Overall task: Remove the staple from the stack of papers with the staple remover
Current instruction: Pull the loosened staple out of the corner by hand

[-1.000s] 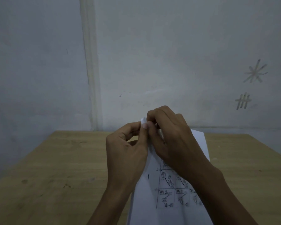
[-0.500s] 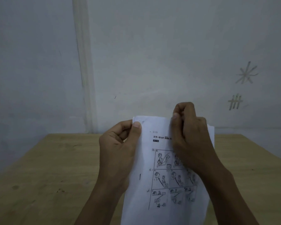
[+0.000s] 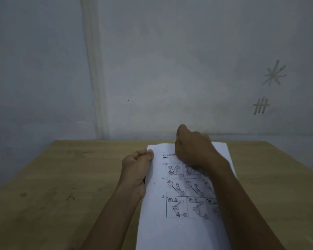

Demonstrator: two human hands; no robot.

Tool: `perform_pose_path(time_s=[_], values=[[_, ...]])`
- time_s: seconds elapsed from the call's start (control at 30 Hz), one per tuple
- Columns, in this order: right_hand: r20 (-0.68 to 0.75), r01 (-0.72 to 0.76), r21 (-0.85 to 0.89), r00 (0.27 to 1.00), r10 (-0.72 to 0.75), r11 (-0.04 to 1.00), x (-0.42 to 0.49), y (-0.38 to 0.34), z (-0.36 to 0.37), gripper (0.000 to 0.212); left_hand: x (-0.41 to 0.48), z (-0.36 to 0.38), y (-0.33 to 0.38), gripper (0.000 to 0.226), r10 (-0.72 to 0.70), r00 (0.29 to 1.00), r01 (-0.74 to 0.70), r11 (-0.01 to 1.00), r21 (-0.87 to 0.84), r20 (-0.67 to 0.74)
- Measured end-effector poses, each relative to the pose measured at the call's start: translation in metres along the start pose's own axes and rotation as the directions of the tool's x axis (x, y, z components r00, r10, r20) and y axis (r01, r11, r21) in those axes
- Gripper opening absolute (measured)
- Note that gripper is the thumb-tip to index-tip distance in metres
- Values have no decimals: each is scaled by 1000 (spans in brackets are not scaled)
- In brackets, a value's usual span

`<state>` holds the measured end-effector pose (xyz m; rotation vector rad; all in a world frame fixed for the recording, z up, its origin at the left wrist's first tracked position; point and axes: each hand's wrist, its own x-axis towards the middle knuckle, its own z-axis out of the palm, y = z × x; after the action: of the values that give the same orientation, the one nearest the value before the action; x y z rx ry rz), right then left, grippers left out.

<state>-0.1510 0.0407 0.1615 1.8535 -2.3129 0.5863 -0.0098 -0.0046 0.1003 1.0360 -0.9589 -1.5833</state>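
Over bare wooden worktop (image 3: 61, 186) I pinch the white printed paper stack's (image 3: 184, 231) far-left corner with left hand (image 3: 136, 167), right hand (image 3: 192, 148) fisted on its far edge, contents hidden, pulling gently.

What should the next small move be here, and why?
Probably open the right hand, fisted above the papers' top edge, and check it for the pulled staple. The left hand pinches the top left corner of the papers, where no staple shows, and no staple remover is in view on the table.
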Motion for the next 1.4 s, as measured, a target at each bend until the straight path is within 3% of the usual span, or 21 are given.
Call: perform_pose_path(time_s=[0.1, 0.2, 0.27, 0.37, 0.53, 0.73, 0.9, 1.07, 1.4], values=[[80, -49, 108, 996, 41, 993, -7, 27, 54, 6, 15, 0, -49, 14, 129, 988, -109, 968, 226, -79], [-90, -103, 162, 989, 119, 981, -29, 53, 98, 8, 18, 4, -96, 20, 169, 985, -144, 911, 387, -33], [-181, -131, 237, 968, 176, 963, -48, 65, 115, 9, 19, 8, -115, 19, 204, 979, -174, 896, 409, -30], [-195, -167, 388, 946, 258, 906, -75, 77, 122, 10, 19, 17, -125, 16, 292, 956, -251, 873, 419, -34], [-262, -252, 419, 886, 382, 872, -114, 111, 109, 9, 10, 35, -140, 15, 411, 907, -404, 781, 477, 95], [-293, -438, 453, 749, 594, 776, -146, 150, 96, 9, 7, 49, -153, 15, 488, 848, -514, 668, 538, 204], [-339, -616, 404, 586, 736, 676, -183, 183, 80, 10, 14, 48, -157, 14, 474, 860, -491, 673, 553, 187], [-316, -822, 238, 438, 842, 517, -226, 230, 69, 11, 11, 49, -156, 14, 466, 862, -493, 679, 544, 199], [-157, -839, 271, 444, 882, 471, -233, 254, 59, 17, 11, 48, -157, 13, 463, 855, -508, 659, 554, 233]])
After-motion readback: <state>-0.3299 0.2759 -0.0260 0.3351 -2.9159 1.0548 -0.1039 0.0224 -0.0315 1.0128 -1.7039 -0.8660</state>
